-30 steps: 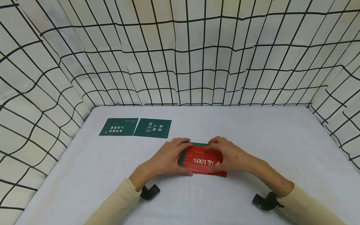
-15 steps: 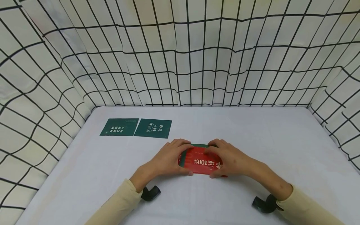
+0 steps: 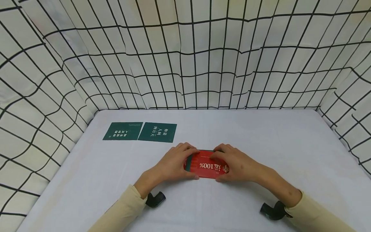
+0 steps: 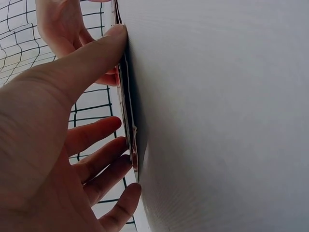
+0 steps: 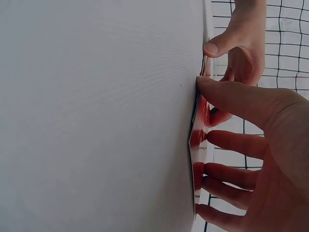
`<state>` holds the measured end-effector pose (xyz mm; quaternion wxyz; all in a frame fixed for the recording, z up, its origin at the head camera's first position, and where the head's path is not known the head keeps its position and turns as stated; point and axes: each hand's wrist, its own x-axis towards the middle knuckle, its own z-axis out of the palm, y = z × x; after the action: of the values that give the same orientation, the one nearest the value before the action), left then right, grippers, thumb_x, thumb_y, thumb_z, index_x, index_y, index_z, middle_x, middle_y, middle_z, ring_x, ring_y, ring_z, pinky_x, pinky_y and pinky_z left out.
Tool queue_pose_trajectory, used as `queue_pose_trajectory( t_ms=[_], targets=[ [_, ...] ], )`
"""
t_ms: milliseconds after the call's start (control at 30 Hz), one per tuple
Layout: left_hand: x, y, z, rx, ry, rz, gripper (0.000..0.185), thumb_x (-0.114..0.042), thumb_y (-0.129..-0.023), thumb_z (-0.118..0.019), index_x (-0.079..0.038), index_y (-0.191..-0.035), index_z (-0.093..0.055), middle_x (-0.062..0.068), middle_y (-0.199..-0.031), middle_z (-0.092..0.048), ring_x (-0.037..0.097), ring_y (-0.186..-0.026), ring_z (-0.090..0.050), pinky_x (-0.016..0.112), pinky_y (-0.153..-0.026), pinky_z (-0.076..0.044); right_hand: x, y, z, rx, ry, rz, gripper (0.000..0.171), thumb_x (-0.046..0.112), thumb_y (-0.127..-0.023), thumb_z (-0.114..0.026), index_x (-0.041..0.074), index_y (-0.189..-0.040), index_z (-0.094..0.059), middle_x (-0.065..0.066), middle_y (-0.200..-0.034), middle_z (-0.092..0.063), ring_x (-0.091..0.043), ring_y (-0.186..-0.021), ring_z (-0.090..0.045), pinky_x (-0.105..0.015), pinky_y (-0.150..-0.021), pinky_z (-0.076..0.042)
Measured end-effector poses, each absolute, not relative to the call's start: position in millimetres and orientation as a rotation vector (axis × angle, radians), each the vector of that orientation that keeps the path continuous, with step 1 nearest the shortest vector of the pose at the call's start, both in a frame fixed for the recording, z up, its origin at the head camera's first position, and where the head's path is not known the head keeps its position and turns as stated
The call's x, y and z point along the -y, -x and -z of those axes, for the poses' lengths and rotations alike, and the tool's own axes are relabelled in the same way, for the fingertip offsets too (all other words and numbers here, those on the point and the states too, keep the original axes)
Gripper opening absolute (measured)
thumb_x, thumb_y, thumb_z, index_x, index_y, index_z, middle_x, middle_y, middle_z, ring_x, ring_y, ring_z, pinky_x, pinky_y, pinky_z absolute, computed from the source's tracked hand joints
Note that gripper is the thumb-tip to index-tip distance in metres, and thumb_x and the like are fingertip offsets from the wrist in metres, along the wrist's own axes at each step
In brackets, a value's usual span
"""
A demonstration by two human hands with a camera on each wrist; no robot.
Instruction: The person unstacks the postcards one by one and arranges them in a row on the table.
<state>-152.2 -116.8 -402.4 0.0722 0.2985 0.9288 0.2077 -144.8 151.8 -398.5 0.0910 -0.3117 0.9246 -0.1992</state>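
Note:
Midway along the near part of the table lies a small stack of cards (image 3: 207, 165), topped by a red one with white characters and "100%". A green strip shows along its left side. My left hand (image 3: 173, 163) grips the stack's left end, thumb at the near edge and fingers at the far edge. The right hand (image 3: 239, 164) holds the other end the same way. Seen edge-on in the left wrist view, the cards (image 4: 126, 104) form thin layers with small gaps. In the right wrist view the red card edge (image 5: 197, 150) touches the right fingertips.
Two dark green cards with white characters, one left (image 3: 123, 131) and one right (image 3: 157, 132), lie side by side at the back left. A white cloth covers the table (image 3: 261, 132). Black netting (image 3: 197, 58) over white sheeting borders the back and sides.
The cards in the stack have come closer into line: the green strip at the far edge has narrowed and the corner jutting out at the near right is gone. Both hands have barely shifted.

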Motion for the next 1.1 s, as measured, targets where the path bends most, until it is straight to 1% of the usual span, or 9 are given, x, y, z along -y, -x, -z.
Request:
queue_pose_trajectory(
  t_ms=[200,633,1100],
  targets=[
    [116.4,152.5,402.5,-2.790,-0.892,-0.629,0.082,-0.045,-0.074,-0.092,-0.020,-0.144,-0.060,0.001,-0.138,-0.059,0.020,-0.129,-0.053,0.044,-0.102,-0.053,-151.2,145.0,398.9,-2.753,0.937,0.587,0.068,0.041,-0.074,-0.093,0.024,-0.134,-0.066,-0.001,-0.136,-0.060,-0.020,-0.126,-0.055,-0.044,-0.096,-0.060],
    [114.9,152.4,403.0,-2.779,-0.868,-0.640,0.082,-0.045,-0.074,-0.092,-0.019,-0.145,-0.060,0.003,-0.141,-0.058,0.022,-0.132,-0.052,0.046,-0.107,-0.053,-151.6,145.9,398.2,-2.749,0.929,0.593,0.067,0.039,-0.074,-0.093,0.024,-0.133,-0.067,-0.001,-0.136,-0.060,-0.021,-0.126,-0.055,-0.044,-0.097,-0.060],
    [115.2,154.1,401.7,-2.783,-0.862,-0.672,0.081,-0.044,-0.073,-0.093,-0.021,-0.144,-0.061,0.002,-0.142,-0.058,0.021,-0.132,-0.053,0.044,-0.104,-0.058,-153.6,148.3,398.2,-2.740,0.929,0.622,0.067,0.040,-0.074,-0.093,0.025,-0.134,-0.067,0.000,-0.137,-0.059,-0.020,-0.128,-0.054,-0.044,-0.097,-0.061]
  ],
)
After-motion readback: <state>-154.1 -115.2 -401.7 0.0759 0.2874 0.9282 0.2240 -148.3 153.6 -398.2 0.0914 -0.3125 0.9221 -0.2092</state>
